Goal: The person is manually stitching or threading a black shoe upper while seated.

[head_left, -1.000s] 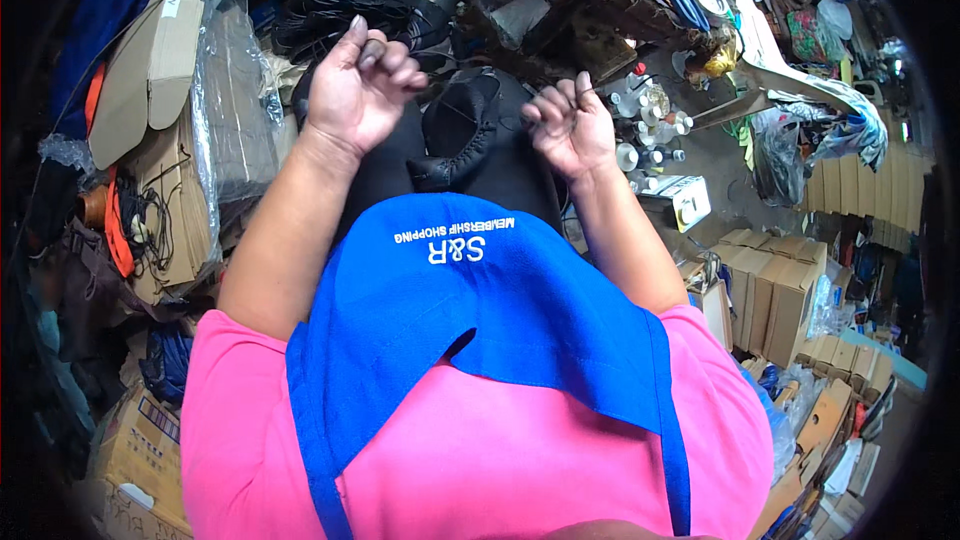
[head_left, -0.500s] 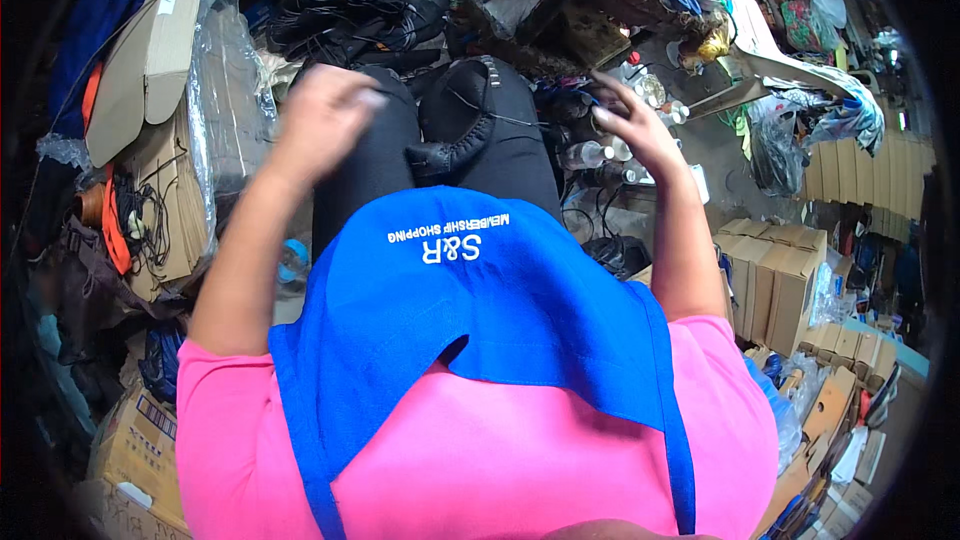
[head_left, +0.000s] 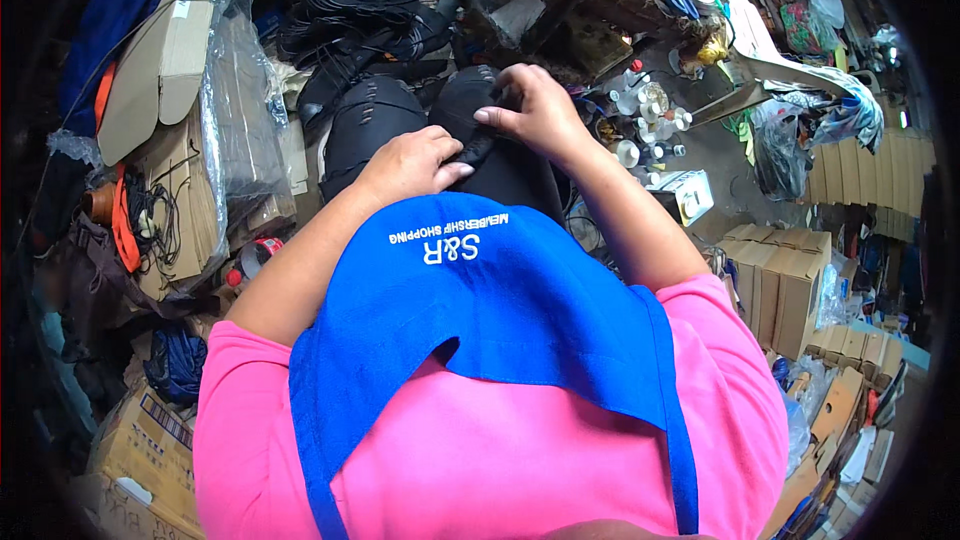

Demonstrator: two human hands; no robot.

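Note:
A black shoe (head_left: 480, 145) with a stitched edge lies across my dark trousers (head_left: 375, 125), mostly covered by my hands and hard to tell from the cloth. My left hand (head_left: 412, 162) is closed at the shoe's near left side, thumb and fingers drawn together. On the far right side my right hand (head_left: 540, 112) curls its fingers down over the shoe, the thumb pointing left. What is pinched between the fingertips is too small or dark to see. A blue apron (head_left: 470, 290) covers my front below the hands.
Flattened cardboard (head_left: 165, 70) and clear plastic sheeting (head_left: 240, 110) stand at the left. Black coiled cords (head_left: 360, 10) lie ahead of my knees. Several small bottles (head_left: 650, 110) and a white container (head_left: 688, 196) stand to the right, with cardboard boxes (head_left: 775, 280) behind.
Both hands were raised and spread apart to either side; they have come inward and down onto the shoe. The strand that stretched from the shoe toward the right is no longer visible.

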